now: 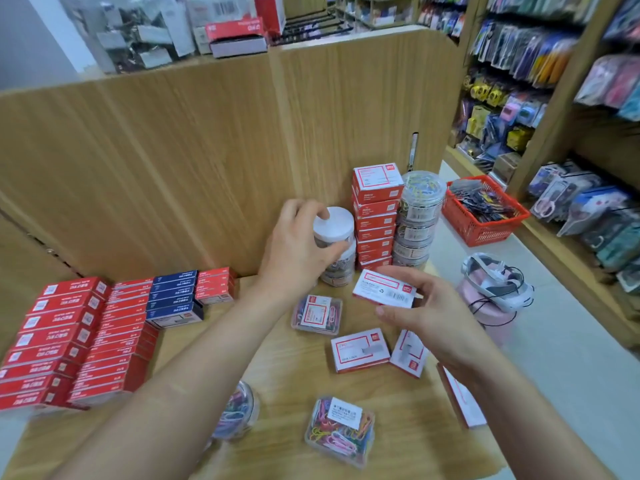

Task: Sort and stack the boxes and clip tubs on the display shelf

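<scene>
1. Stationery shop; pale wooden display shelf (287,372), with a tall stack of red-and-white cardboard boxes (375,220) against its back panel.
2. Grips with left hand (298,247), fingers curled round it, a clear round tub with white lid (334,225), just left of the stack, atop another clear tub (337,273).
3. Pinches with right hand (426,317) a small red-and-white box (382,288), in front of the stack's base.
4. Touching the stack's right side: column of clear round clip tubs (417,216); farther right, red plastic basket (485,216).
5. Nearer than the stack, lying loose: two more red-and-white boxes (360,349), clear rectangular tubs of coloured clips (341,431).
6. Far left of the stack: rows of flat red boxes (69,341), some blue boxes (173,299).
</scene>
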Tool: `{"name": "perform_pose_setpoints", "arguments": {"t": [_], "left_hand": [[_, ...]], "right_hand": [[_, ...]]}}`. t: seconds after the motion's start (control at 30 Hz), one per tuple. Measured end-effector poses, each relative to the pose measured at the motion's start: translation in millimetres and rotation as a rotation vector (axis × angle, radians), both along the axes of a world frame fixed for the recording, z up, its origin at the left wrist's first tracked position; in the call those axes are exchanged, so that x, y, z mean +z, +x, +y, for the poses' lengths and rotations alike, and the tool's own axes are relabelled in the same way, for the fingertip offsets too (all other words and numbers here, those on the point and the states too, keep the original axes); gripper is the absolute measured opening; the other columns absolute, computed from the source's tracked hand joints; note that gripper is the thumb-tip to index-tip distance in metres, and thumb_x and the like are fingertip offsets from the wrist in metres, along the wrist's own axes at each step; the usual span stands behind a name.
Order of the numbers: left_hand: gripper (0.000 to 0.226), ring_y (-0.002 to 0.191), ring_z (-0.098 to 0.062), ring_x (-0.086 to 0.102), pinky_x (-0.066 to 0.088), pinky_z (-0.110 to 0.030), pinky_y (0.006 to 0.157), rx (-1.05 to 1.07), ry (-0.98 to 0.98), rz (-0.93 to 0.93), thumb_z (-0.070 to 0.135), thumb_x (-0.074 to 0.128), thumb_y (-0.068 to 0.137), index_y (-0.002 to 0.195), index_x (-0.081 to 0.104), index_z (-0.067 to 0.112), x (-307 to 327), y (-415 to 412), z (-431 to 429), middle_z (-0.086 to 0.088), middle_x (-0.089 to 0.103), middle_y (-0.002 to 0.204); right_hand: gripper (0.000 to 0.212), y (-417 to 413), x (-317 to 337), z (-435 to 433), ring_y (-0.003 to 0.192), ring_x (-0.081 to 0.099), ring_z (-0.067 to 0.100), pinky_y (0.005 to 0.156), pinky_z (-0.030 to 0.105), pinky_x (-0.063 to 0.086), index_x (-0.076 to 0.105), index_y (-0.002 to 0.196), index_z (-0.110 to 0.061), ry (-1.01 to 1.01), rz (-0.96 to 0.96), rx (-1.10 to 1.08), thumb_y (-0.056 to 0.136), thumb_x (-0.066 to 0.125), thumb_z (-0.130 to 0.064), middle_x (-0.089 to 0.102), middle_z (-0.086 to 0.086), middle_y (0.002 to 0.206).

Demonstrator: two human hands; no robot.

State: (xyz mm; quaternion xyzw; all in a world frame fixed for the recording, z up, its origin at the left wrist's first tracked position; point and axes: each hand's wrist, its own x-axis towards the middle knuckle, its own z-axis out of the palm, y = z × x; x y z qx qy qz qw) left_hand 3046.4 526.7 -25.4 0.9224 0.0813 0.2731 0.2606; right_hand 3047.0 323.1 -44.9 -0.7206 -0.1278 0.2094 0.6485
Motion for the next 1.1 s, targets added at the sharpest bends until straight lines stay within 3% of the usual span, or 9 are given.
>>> {"name": "perform_pose_setpoints", "arguments": {"t": [0.13,0.23,0.3,0.4,0.5,0.67,0.83,0.93,1.1], "left_hand": [[0.045,0.095,-0.012,0.049,0.039,-0.024,0.085,-0.019,0.049,0.035,0.027,0.086,0.064,0.100,0.060,0.016,0,-2,3,0.004,0.045,0.107],[0.032,0.092,-0.017,0.055,0.047,-0.033,0.081,-0.028,0.071,-0.084,0.026,0.076,0.076,0.103,0.063,0.015,8,-16,-4,0.001,0.052,0.104],[0.020,0.081,-0.006,0.057,0.049,-0.025,0.074,-0.081,-0.089,-0.072,0.025,0.068,0.085,0.104,0.065,0.019,20,-35,-18,0.007,0.056,0.098],[0.026,0.080,0.001,0.061,0.047,-0.012,0.074,-0.265,-0.419,0.193,0.027,0.067,0.088,0.114,0.060,0.030,27,-62,-42,0.011,0.063,0.099],[0.040,0.081,-0.010,0.068,0.055,-0.027,0.076,-0.356,-0.709,0.299,0.017,0.074,0.083,0.119,0.061,0.029,20,-77,-53,0.007,0.070,0.097],[0.029,0.077,-0.023,0.068,0.059,-0.044,0.075,-0.229,-1.032,0.114,0.012,0.077,0.071,0.097,0.069,0.020,10,-91,-54,-0.006,0.073,0.094],[0.029,0.076,-0.012,0.068,0.055,-0.026,0.069,-0.221,-0.974,-0.005,-0.012,0.073,0.072,0.086,0.064,0.012,3,-101,-56,0.002,0.072,0.081],[0.032,0.084,-0.011,0.067,0.052,-0.023,0.073,-0.245,-0.853,-0.056,-0.009,0.075,0.064,0.071,0.067,0.021,-4,-104,-56,0.004,0.071,0.085],[0.048,0.090,-0.009,0.066,0.051,-0.019,0.074,-0.186,-0.808,0.025,-0.014,0.072,0.073,0.092,0.067,0.031,-8,-105,-56,0.008,0.071,0.094]], "right_hand": [[0.013,0,8,-3,0.061,0.063,0.011,0.057,0.021,0.048,0.074,0.098,-0.016,-0.010,-0.036,0.014,0.087,0.069,-0.019,0.073,0.001,0.077],[0.038,1,10,-2,0.050,0.056,0.019,0.045,0.022,0.040,0.070,0.088,0.000,0.038,0.055,-0.021,0.097,0.051,-0.031,0.073,0.013,0.077],[0.044,-2,14,-1,0.042,0.049,0.019,0.041,0.022,0.034,0.065,0.082,0.000,0.072,0.094,-0.015,0.099,0.044,-0.034,0.070,0.018,0.069],[0.047,-8,19,-1,0.038,0.042,0.015,0.040,0.020,0.029,0.063,0.074,-0.002,0.074,0.056,0.071,0.092,0.045,-0.042,0.061,0.014,0.056],[0.050,-15,24,2,0.036,0.039,0.015,0.037,0.017,0.028,0.064,0.071,0.001,0.100,0.039,0.133,0.087,0.047,-0.044,0.057,0.010,0.050],[0.050,-19,24,2,0.040,0.047,0.016,0.040,0.021,0.031,0.067,0.079,-0.006,0.205,0.107,0.145,0.085,0.045,-0.050,0.060,0.014,0.058],[0.045,-21,24,-3,0.052,0.059,0.020,0.044,0.020,0.042,0.072,0.095,-0.009,0.264,0.232,0.221,0.082,0.051,-0.047,0.069,0.019,0.081],[0.030,-25,23,-6,0.057,0.065,0.021,0.048,0.020,0.051,0.068,0.100,-0.003,0.332,0.312,0.221,0.076,0.064,-0.020,0.069,0.017,0.085],[0.038,-25,17,-13,0.077,0.069,0.024,0.058,0.027,0.057,0.067,0.107,-0.004,0.345,0.209,0.104,0.070,0.070,-0.002,0.072,0.015,0.099]]}}
